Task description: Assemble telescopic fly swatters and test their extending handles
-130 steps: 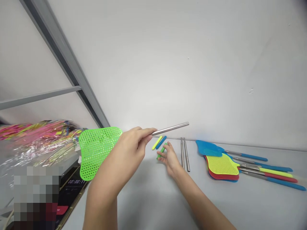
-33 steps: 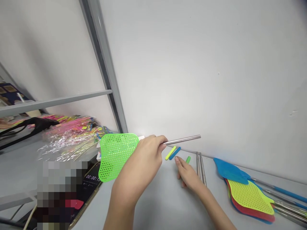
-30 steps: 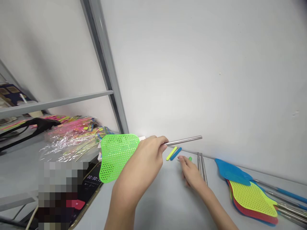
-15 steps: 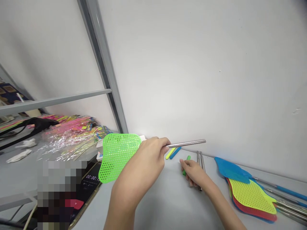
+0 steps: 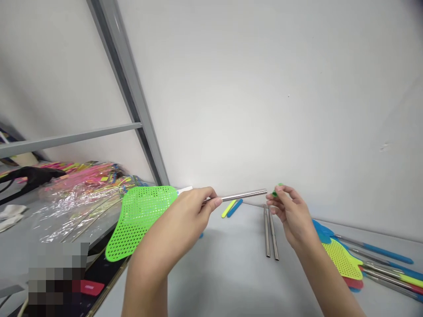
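Observation:
My left hand [image 5: 194,209] is closed around the metal rod [image 5: 244,195] of a fly swatter, whose green mesh head [image 5: 142,218] sticks out to the left. The rod's bare end points right. Just beyond that end, my right hand [image 5: 291,209] pinches a small green handle sleeve [image 5: 275,192], mostly hidden by the fingers. A slight gap separates sleeve and rod. Below, two loose metal rods [image 5: 267,235] lie on the grey table [image 5: 231,273]. A yellow sleeve [image 5: 228,208] and a blue sleeve [image 5: 235,208] rest near the wall.
At the right lies a stack of fly swatters with blue, yellow and red heads, a yellow head [image 5: 343,259] uppermost in front. Clear plastic bags [image 5: 89,198] with colourful contents, a phone [image 5: 105,273] and a metal frame post [image 5: 128,83] stand to the left.
My right hand has lifted the green sleeve off the table, up and right to the rod's end. The two loose rods now show fully. The view has shifted slightly right.

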